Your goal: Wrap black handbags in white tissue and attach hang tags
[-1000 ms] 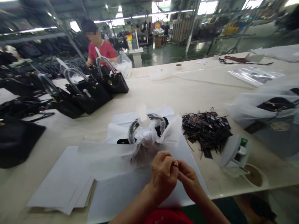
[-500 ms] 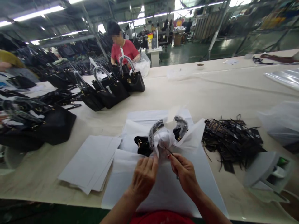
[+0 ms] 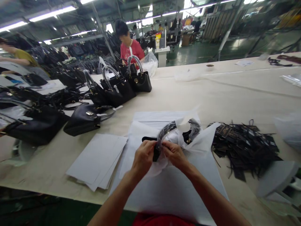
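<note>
At the centre of the frame, the black bag [image 3: 156, 154] has its handle [image 3: 166, 129] already film-wrapped but white tissue [image 3: 204, 138] still unclosed around it, left hand [image 3: 143, 157] and right hand [image 3: 176, 155] bunched narrowly there, their exact hold hidden.

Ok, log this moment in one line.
left hand: at wrapped handle | right hand: also there | nearby: white sheets, tag pile

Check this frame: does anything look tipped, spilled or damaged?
One black handbag lies tipped over at left, its handles pointing sideways, while the row of bags behind it stands handles up. The nearby stack of white sheets is unevenly fanned. I see no spill or damage.
</note>
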The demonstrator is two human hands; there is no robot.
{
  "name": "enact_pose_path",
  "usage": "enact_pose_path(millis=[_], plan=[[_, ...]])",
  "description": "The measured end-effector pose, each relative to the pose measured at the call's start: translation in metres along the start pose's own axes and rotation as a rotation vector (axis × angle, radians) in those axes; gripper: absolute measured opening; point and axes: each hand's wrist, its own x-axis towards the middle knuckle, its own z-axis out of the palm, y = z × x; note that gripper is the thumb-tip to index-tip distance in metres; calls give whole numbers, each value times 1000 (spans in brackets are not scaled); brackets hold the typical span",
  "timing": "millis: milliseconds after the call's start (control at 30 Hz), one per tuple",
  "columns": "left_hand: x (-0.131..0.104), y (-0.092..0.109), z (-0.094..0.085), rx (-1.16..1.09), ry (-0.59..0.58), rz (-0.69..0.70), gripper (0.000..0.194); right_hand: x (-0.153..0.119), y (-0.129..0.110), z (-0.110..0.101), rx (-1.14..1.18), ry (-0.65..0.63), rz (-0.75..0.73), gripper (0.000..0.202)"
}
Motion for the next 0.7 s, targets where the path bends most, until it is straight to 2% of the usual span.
enact_pose_path(millis=[133,233,367,467,567,700], plan=[[27,-10,3,-183,-238,-84,20,6,-6,-7,-38,-86,6,24],[34,-12,5,-140,-310,-84,16,9,-5,-7,-38,-71,41,23],[35,-11,5,15,-300,-136,14,8,-1,-3,-14,-32,77,21],[32,-12,2,17,-312,-160,13,4,0,-2,11,4,108,19],[27,-16,-5,-7,-293,-155,12,-5,1,-4,-99,91,79,13],[17,-21,-17,-134,-177,-177,11,-18,5,-7,-286,149,54,9]])
